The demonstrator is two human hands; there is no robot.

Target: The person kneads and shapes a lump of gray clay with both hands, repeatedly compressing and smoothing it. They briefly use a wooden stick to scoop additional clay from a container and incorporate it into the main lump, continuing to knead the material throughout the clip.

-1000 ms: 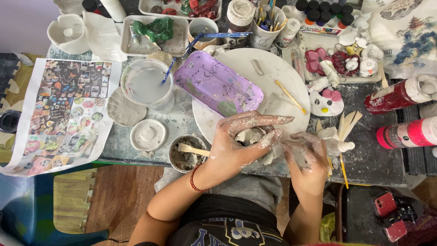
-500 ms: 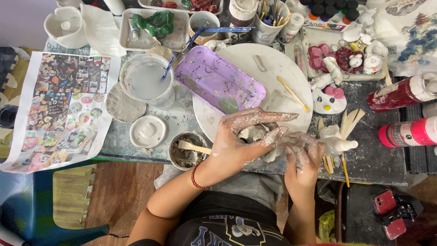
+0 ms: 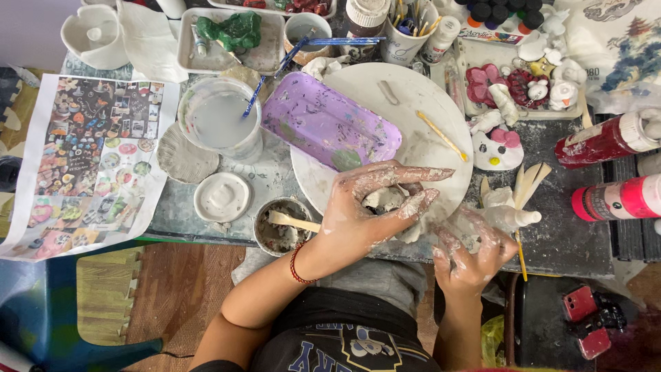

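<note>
My left hand (image 3: 365, 207), smeared with grey-white clay and with a red bracelet at the wrist, is cupped over a lump of wet clay (image 3: 383, 200) at the near edge of a round white plate (image 3: 427, 96). Its fingers stretch to the right across the plate. My right hand (image 3: 474, 249), also coated in clay, hovers just off the plate's near right rim with the fingers curled upward around what looks like a small bit of clay. A small white clay figure (image 3: 508, 218) stands right beside that hand.
On the plate lie a purple tray (image 3: 323, 124) and a wooden stick (image 3: 441, 136). Around it: a slip bowl with a wooden spatula (image 3: 279, 227), a cup of cloudy water (image 3: 217, 120), a printed picture sheet (image 3: 82, 158), red paint bottles (image 3: 606, 141), painted figurines (image 3: 523, 86) and a brush cup (image 3: 406, 31).
My right hand has drawn slightly right and toward me, away from my left hand. My left hand stays on the clay lump, with the fingers shifted a little.
</note>
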